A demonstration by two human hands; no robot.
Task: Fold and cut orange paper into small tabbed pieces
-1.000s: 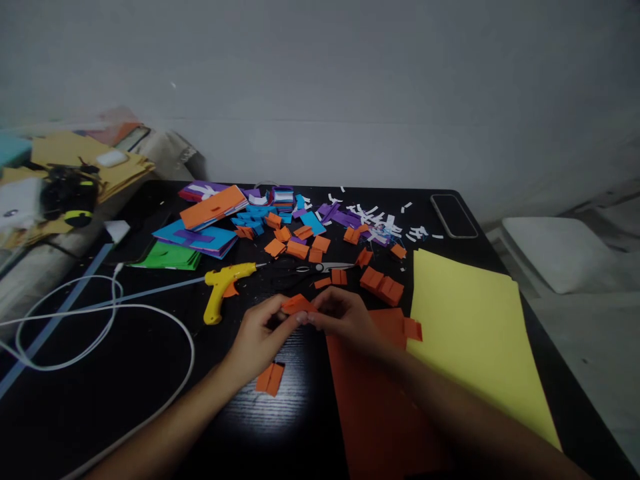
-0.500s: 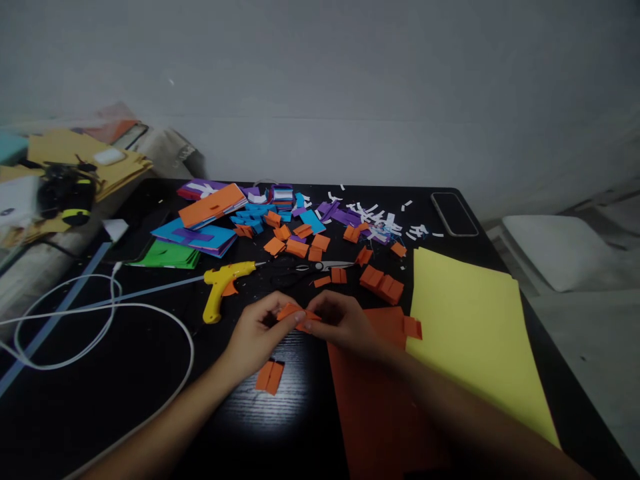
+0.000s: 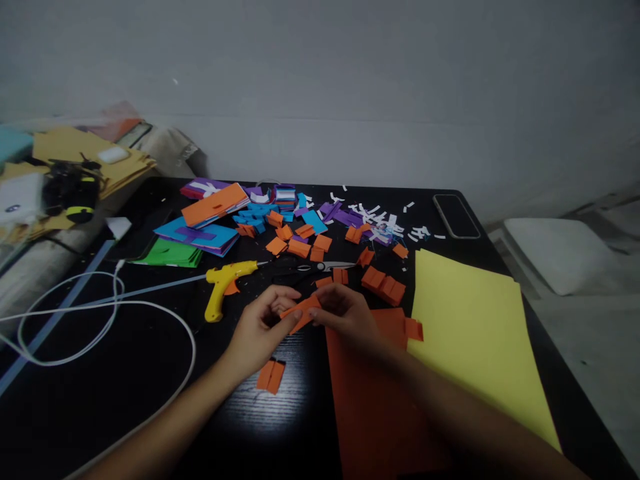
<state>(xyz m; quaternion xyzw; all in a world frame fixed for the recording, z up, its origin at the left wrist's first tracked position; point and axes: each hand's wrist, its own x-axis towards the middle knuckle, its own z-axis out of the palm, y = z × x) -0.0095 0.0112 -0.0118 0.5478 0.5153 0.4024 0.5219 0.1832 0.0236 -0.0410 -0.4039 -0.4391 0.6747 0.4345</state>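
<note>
Between my two hands is a small piece of orange paper (image 3: pixel 303 315). My left hand (image 3: pixel 263 327) pinches its left end between thumb and fingers. At the other end, the thumb and fingers of my right hand (image 3: pixel 350 320) grip it too. Below my left hand lies a folded orange paper piece (image 3: pixel 271 377) on the black table. Under my right forearm is a large orange sheet (image 3: pixel 370 400). Beyond my hands are scissors (image 3: pixel 325 267) and several small folded orange pieces (image 3: pixel 299 248).
A yellow glue gun (image 3: pixel 223 287) lies left of my hands, near a looped white cable (image 3: pixel 193 347). Yellow sheets (image 3: pixel 470 340) are at the right, a phone (image 3: pixel 456 215) behind them. Paper scraps (image 3: pixel 375 220) and folded coloured paper stacks (image 3: pixel 215 205) fill the table's back.
The orange paper in my hands has turned and now shows a flatter, wider face. My fingers have shifted slightly along it.
</note>
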